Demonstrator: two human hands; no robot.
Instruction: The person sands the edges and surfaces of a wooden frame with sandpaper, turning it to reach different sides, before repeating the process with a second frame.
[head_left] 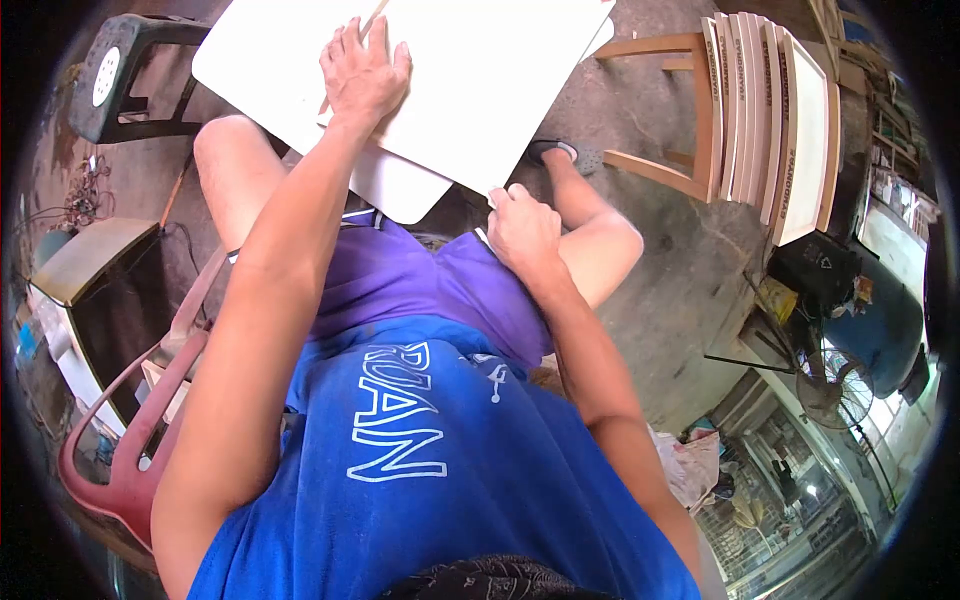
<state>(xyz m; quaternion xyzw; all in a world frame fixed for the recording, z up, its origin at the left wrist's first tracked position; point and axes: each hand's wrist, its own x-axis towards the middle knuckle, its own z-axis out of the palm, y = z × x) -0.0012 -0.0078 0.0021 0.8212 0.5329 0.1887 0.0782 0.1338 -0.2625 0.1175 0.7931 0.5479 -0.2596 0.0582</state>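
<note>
A white rectangular board [470, 90] lies over a white surface with rounded corners [395, 190]. Along its left side runs a thin brown edge or strip, which passes beneath my left hand [365, 78]. That hand presses palm down there, fingers stretched and apart. At the board's near right corner my right hand [525, 228] is closed, with fingers curled against the corner. A small whitish bit shows at its fingertips, too small to make out. The undersides of the fingers are hidden.
To the right, several framed panels [770, 120] lean together beside a wooden frame [650, 45]. A dark plastic stool [115, 80] stands at upper left, a reddish plastic chair [130, 470] at lower left. A fan [835, 385] stands at far right.
</note>
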